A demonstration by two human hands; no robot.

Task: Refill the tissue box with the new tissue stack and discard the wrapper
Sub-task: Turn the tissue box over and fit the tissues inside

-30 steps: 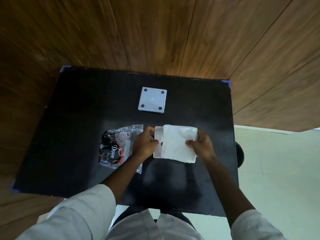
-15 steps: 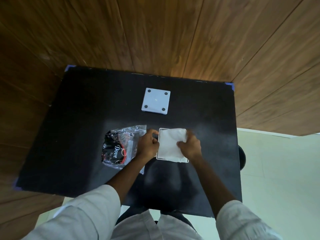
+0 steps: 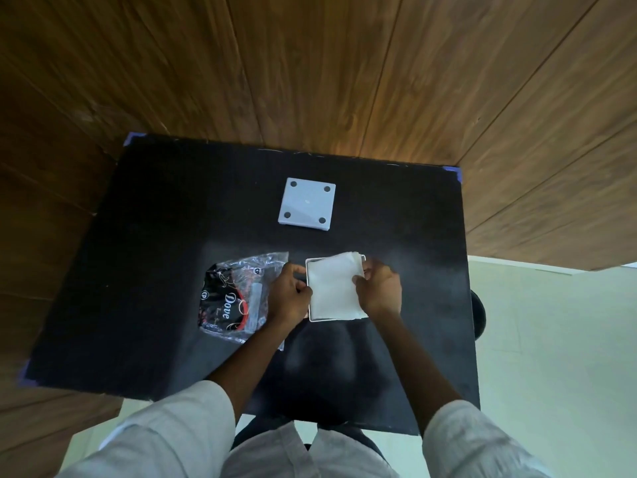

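The right hand (image 3: pixel 379 291) has its grip pinched on the right edge of the tissue stack (image 3: pixel 332 288), apparently tucking it down into the white tissue box (image 3: pixel 310 317), where the stack already sits with its far corner riding above the rim. The left hand (image 3: pixel 289 298) is curled against the box's left wall, likely steadying it. Just left of that hand the emptied Dove wrapper (image 3: pixel 238 298) lies on the black tabletop (image 3: pixel 138 270), awaiting disposal. Farther off rests the box's separate panel with four pads (image 3: pixel 306 205), presumably set aside for closing.
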